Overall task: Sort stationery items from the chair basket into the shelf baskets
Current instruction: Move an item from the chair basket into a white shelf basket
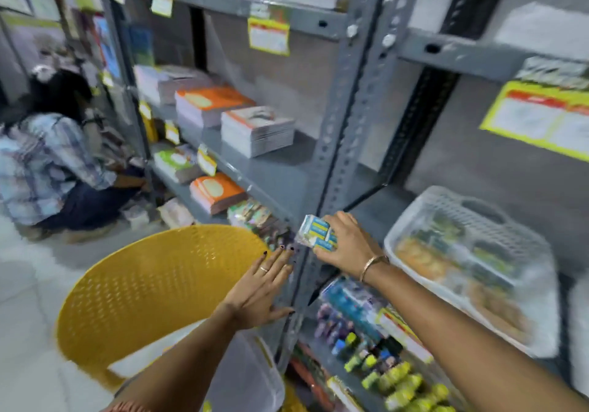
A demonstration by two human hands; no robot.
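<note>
My right hand [345, 246] grips a small clear pack of blue, yellow and white stationery items [315, 231], held in front of the grey shelf upright. To its right a white plastic shelf basket [424, 207] holds blurred packs of goods. My left hand [259, 287] is flat with fingers spread, holding nothing, over the back of the yellow chair [153, 284]. A clear plastic basket [255, 376] sits on the chair seat below my left forearm; its contents are not visible.
Grey metal shelving [338, 144] carries stacks of notebooks [256, 131] and yellow price tags. The lower shelf holds markers and small bottles [382, 360]. A person in a checked shirt [51, 163] crouches at the far left on the floor.
</note>
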